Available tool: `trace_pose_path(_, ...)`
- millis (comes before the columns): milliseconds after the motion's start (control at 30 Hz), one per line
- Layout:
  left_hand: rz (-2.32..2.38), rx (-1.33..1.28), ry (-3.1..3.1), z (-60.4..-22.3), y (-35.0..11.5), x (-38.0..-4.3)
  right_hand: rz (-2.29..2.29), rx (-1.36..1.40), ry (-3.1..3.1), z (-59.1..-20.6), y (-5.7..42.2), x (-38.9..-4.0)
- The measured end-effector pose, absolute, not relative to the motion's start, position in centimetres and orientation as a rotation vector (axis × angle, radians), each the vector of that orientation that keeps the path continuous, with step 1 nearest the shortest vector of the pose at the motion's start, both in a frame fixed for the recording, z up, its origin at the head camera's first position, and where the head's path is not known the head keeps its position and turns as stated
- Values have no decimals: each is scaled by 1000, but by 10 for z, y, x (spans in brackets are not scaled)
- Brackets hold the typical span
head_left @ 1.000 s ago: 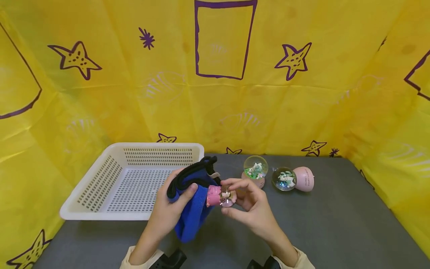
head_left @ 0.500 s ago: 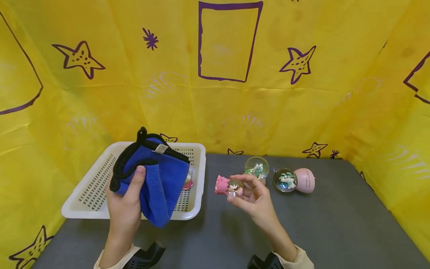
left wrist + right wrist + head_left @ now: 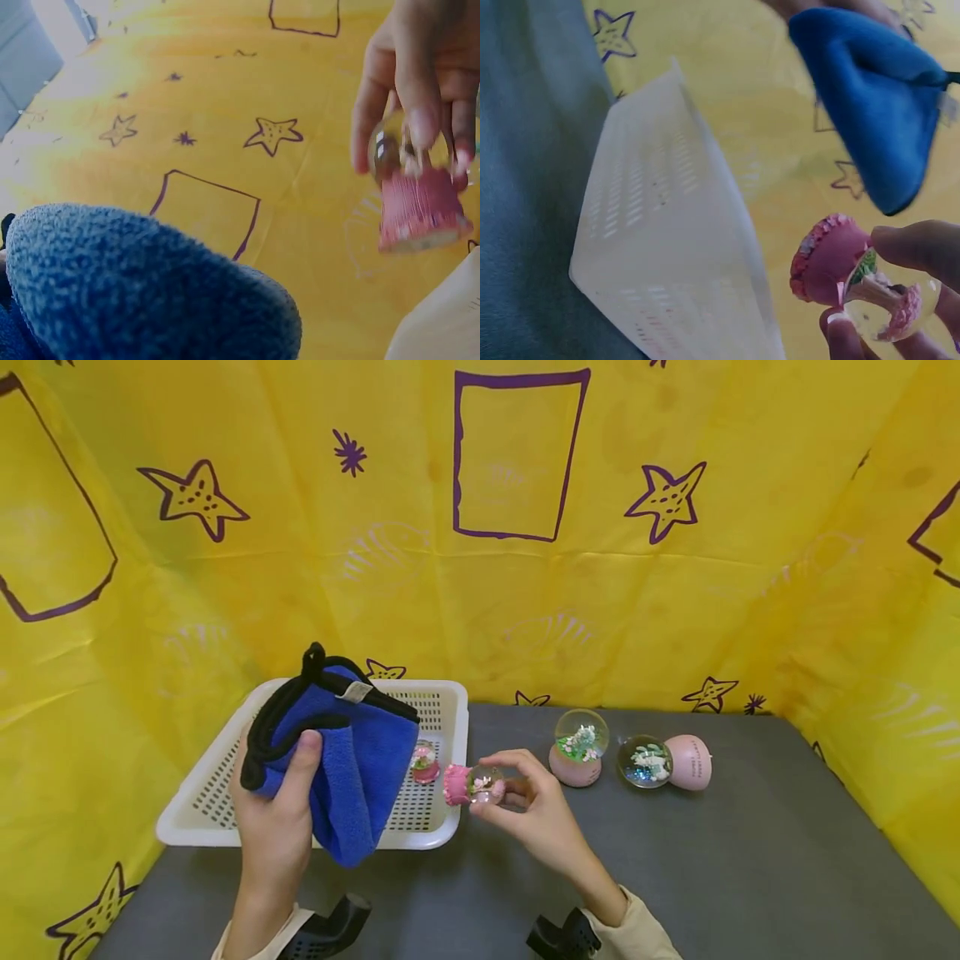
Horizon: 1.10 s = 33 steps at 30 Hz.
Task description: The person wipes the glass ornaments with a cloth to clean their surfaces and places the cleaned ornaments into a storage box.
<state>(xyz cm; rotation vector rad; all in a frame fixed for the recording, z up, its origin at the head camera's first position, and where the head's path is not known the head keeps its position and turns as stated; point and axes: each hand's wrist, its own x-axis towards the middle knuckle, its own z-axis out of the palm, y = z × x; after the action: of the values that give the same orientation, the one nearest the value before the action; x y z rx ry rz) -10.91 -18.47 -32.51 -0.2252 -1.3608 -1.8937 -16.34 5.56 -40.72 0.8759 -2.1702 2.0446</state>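
My left hand (image 3: 277, 814) grips a folded blue cloth (image 3: 360, 768) with black edging and a small pale tag, held up over the white basket (image 3: 168, 814). My right hand (image 3: 528, 802) pinches a small snow globe (image 3: 486, 785) by its clear ball, fingertips and thumb on opposite sides. Its frilly pink base points left, overlapping the basket's right rim in the head view. The right wrist view shows a pink tree and a bit of green inside the ball. Another small snow globe (image 3: 425, 763) with a pink base stands in the basket, partly behind the cloth.
Two larger snow globes are on the dark grey table (image 3: 675, 877) to the right: one upright globe (image 3: 579, 747) and one lying globe (image 3: 666, 762) with its pink base to the right. A yellow patterned cloth (image 3: 510, 610) walls the back and sides.
My left hand has carried the blue cloth left, away from the small snow globe and over the basket. My right hand has moved the globe left to the basket's rim.
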Motion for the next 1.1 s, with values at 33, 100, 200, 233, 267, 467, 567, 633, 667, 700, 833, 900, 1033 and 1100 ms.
trace_pose_path(33, -1893, -239, -1347, -325, -185, -109, 1977, 903, -2184, -407, 50, -166)
trace_pose_path(100, -1889, -249, -1329, -323, -186, -108, 1841, 970, -2198, -407, 39, -171)
trace_pose_path(200, -1897, -242, -1320, -323, -188, -107, 1678, 1047, -2221, -410, 24, -179)
trace_pose_path(233, -1898, -236, -1324, -322, -188, -106, 1628, 1065, -2232, -410, 20, -182)
trace_pose_path(267, -1902, -239, -1324, -322, -188, -106, 1577, 1081, -2239, -411, 16, -184)
trace_pose_path(467, -1884, -246, -1354, -320, -190, -105, 1364, 1191, -2264, -410, -1, -200)
trace_pose_path(567, -1874, -217, -1393, -319, -193, -104, 1309, 1246, -2338, -407, -6, -210)
trace_pose_path(633, -1880, -212, -1412, -320, -195, -105, 1281, 1269, -2418, -404, -7, -216)
trace_pose_path(667, -1885, -210, -1421, -321, -195, -105, 1252, 1284, -2460, -403, -8, -219)
trace_pose_path(700, -1892, -212, -1424, -321, -196, -105, 1213, 1301, -2504, -401, -9, -222)
trace_pose_path(833, -1891, -187, -1435, -323, -199, -106, 943, 1373, -2647, -395, -18, -228)
trace_pose_path(900, -1884, -167, -1454, -323, -200, -107, 794, 1377, -2692, -394, -22, -229)
trace_pose_path(1033, -1885, -157, -1481, -323, -200, -108, 591, 1322, -2746, -393, -29, -227)
trace_pose_path(1100, -1882, -173, -1483, -323, -201, -109, 531, 1304, -2762, -393, -31, -226)
